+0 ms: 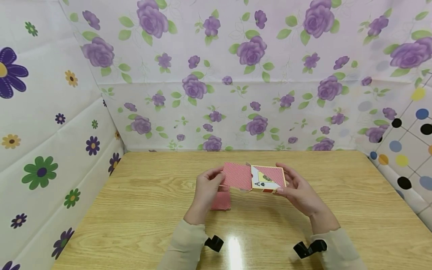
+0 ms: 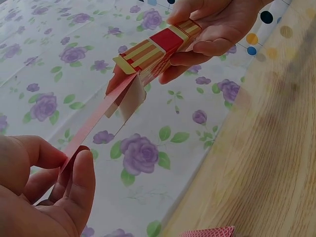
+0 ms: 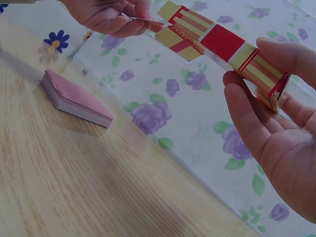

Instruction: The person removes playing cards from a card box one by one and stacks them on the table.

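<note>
Red-and-yellow cardboard box is gripped in the right hand; the left hand pinches a thin red-patterned card at the box's end, partly hiding a red-backed card stack on the pale wooden table below.

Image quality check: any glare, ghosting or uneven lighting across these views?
Head: bright, with a white glare streak on the table near the bottom edge; left wrist: dimmer, muted; right wrist: also dim, flowered cloth looks ghosted along its table edge, soft shadow beside the card stack.
</note>
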Demonstrator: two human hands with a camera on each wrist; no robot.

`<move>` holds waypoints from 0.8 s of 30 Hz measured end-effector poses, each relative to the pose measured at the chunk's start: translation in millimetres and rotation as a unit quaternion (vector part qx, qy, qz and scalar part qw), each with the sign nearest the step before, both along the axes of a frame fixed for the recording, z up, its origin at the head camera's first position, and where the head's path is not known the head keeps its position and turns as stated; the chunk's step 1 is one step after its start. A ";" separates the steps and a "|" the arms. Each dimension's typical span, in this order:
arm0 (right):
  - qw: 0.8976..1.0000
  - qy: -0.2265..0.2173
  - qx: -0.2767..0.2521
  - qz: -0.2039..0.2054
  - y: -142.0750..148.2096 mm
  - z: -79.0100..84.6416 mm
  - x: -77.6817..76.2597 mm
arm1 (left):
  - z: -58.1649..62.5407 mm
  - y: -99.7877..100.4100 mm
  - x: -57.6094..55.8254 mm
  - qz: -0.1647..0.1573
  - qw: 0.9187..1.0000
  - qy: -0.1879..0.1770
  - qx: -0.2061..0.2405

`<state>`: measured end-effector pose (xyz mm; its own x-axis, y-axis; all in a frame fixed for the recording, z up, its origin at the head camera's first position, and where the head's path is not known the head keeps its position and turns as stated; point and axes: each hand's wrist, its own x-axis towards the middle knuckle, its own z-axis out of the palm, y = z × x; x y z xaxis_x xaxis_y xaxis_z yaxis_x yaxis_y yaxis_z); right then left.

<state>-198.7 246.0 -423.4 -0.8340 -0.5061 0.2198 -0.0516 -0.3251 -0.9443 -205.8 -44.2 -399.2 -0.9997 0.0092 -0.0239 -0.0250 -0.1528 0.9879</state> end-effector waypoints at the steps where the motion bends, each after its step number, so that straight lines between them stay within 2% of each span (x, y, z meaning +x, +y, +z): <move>1: 1.000 0.001 -0.001 0.001 0.0 0.1 0.1 | 0.1 -0.3 -0.1 0.000 1.000 0.000 0.000; 24: 1.000 0.000 0.002 -0.004 1.2 -2.9 -1.5 | 2.0 -6.0 -3.2 0.028 1.000 0.003 0.001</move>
<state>-200.2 247.2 -426.2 -0.8381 -0.4997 0.2186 -0.0548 -0.3216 -0.9453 -209.0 -50.1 -397.2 -0.9987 -0.0471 -0.0170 -0.0095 -0.1550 0.9879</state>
